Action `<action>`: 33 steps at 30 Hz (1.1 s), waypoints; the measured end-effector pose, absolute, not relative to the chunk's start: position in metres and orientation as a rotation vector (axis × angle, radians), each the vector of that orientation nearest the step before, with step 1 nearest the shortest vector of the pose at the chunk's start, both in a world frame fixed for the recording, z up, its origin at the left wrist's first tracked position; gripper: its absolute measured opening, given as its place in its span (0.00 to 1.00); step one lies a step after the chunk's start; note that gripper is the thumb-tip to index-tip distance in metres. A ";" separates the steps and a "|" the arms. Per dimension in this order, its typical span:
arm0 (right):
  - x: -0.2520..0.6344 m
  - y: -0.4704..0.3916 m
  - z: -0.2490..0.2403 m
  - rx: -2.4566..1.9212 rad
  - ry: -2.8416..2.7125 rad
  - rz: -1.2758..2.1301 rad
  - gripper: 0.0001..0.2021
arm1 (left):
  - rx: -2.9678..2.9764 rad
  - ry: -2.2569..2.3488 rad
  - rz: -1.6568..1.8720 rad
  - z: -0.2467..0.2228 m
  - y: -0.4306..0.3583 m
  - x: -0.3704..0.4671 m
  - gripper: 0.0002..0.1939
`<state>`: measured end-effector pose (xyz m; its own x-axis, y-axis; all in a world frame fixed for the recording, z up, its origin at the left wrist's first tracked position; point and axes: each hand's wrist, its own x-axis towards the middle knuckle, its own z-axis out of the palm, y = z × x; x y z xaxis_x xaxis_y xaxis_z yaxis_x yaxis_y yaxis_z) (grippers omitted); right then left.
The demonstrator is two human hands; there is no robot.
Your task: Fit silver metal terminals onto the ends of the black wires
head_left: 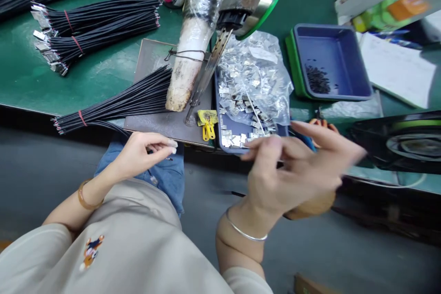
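Note:
My left hand point(146, 151) is at the table's front edge, thumb and index finger pressed together; anything between them is too small to make out. Blurred by motion, my right hand point(285, 170) is over the front right corner of a blue tray point(217, 115). Its thumb and index finger are pinched, other fingers raised; what they hold is unclear. A thin white stick point(254, 109) slants over the tray, its lower end near those fingertips. Small metal connector shells point(236, 140) and a clear plastic bag point(257, 66) fill the tray. Black cables point(138, 96) lie on a brown board point(155, 124).
A wrapped tube point(193, 50) and a metal tool point(210, 66) hang over the board, beside yellow clips point(208, 128). Tied cable bundles point(103, 18) lie back left. Right are a blue bin point(334, 50) with small black parts, papers point(399, 69) and a black fan-like device point(406, 142).

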<state>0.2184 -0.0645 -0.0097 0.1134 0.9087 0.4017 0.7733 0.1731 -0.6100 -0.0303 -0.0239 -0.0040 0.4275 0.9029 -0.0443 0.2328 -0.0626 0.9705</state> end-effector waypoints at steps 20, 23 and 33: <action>0.253 0.002 -0.019 -1.824 -1.656 0.001 0.07 | 2.531 1.004 0.974 -0.012 0.004 -0.037 0.11; 0.253 -0.009 -0.018 -1.917 -1.728 0.083 0.08 | 2.463 0.731 0.937 -0.006 -0.005 -0.040 0.10; 0.170 -0.043 0.000 -1.441 -1.472 0.274 0.08 | 1.343 0.869 0.839 0.003 -0.002 -0.020 0.06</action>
